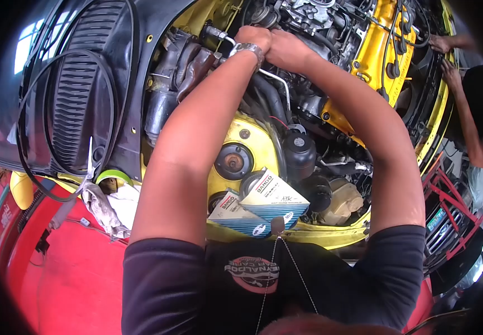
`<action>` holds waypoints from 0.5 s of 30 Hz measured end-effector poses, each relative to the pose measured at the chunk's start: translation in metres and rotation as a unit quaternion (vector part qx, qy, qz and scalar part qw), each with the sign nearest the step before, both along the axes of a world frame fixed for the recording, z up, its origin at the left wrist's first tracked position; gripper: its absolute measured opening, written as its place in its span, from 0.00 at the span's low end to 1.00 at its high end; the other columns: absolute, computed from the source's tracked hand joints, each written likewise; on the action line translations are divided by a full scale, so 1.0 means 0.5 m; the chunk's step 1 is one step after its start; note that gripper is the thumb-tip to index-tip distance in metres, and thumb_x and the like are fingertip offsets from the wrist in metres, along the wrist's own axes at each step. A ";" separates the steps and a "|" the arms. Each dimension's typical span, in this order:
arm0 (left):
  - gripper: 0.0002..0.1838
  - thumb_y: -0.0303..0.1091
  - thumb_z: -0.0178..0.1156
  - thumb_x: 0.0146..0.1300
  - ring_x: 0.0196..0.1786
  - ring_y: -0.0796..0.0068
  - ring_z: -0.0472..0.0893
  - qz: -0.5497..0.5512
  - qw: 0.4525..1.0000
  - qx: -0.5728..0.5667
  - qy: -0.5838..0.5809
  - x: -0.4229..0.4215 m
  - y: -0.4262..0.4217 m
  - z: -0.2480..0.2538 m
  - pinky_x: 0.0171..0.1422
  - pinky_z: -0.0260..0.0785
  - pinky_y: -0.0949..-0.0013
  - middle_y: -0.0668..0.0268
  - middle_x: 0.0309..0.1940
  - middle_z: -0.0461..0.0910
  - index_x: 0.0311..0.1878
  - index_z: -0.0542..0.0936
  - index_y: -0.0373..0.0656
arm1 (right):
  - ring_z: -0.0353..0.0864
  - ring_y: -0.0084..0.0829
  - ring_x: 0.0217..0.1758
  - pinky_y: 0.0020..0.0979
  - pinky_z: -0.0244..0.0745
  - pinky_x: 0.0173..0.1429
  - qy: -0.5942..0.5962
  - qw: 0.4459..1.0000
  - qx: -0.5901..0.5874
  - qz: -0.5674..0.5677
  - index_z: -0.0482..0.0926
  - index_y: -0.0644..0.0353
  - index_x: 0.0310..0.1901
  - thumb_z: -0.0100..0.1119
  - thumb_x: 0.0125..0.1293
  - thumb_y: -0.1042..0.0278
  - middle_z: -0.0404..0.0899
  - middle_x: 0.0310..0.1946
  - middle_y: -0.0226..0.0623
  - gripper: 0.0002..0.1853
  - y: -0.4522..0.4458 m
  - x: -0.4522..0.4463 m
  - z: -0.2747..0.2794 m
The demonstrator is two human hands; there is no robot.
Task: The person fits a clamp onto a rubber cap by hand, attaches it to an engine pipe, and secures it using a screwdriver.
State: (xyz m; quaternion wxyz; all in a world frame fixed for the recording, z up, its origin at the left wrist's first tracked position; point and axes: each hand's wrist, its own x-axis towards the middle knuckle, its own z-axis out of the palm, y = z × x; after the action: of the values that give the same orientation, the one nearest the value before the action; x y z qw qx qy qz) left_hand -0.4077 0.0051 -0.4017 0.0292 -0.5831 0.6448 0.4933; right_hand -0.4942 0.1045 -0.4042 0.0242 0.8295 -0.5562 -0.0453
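My left hand [252, 39], with a metal watch [248, 51] at its wrist, is deep in the engine bay, its fingers curled shut. My right hand [287, 50] presses against it from the right, also closed. Whatever lies between or under the fingers is hidden. A bent silver metal pipe [282, 89] runs just below both hands. A round dark component [265, 17] sits right above them, beside the engine [314, 19].
Two Bando boxes [277, 198] rest near the yellow strut tower [258, 134]. Black belts [113, 100], scissors [90, 159] and a rag [104, 209] lie at left. A yellow engine cover [384, 50] is right. Another person's hands [448, 70] touch the car's front edge.
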 end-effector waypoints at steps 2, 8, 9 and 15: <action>0.22 0.39 0.53 0.55 0.51 0.46 0.81 0.002 0.999 -0.053 0.007 0.001 0.017 0.032 0.56 0.74 0.57 0.40 0.44 0.81 0.43 0.82 0.29 | 0.81 0.33 0.42 0.33 0.75 0.47 -0.055 0.997 -0.049 0.038 0.82 0.48 0.27 0.56 0.54 0.66 0.82 0.32 0.31 0.05 -0.012 -0.017 -0.040; 0.22 0.40 0.53 0.55 0.54 0.44 0.79 -0.069 0.996 -0.062 0.007 0.009 0.008 0.049 0.61 0.71 0.57 0.38 0.45 0.80 0.43 0.83 0.29 | 0.83 0.35 0.32 0.37 0.77 0.34 -0.005 0.998 0.005 0.066 0.80 0.47 0.27 0.54 0.56 0.66 0.81 0.26 0.30 0.05 -0.023 -0.037 -0.059; 0.22 0.40 0.53 0.55 0.54 0.43 0.79 -0.096 0.993 -0.068 0.011 0.010 0.004 0.048 0.61 0.71 0.57 0.38 0.45 0.80 0.42 0.83 0.29 | 0.83 0.36 0.29 0.38 0.78 0.31 0.028 0.996 0.033 0.077 0.80 0.47 0.26 0.54 0.56 0.66 0.81 0.24 0.30 0.05 -0.024 -0.042 -0.078; 0.17 0.41 0.55 0.55 0.43 0.49 0.84 -0.136 0.978 -0.153 0.044 0.011 0.012 -0.034 0.50 0.76 0.56 0.44 0.33 0.83 0.31 0.86 0.37 | 0.82 0.40 0.45 0.38 0.79 0.49 -0.077 0.986 0.127 -0.072 0.80 0.52 0.40 0.50 0.62 0.60 0.83 0.40 0.38 0.11 -0.041 -0.045 -0.094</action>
State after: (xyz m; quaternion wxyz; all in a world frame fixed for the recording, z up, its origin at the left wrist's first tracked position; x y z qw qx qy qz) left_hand -0.4024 0.0110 -0.4187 -0.0221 -0.4653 0.7863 0.4058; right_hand -0.5168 0.0838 -0.4513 -0.1278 0.7845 -0.6045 -0.0530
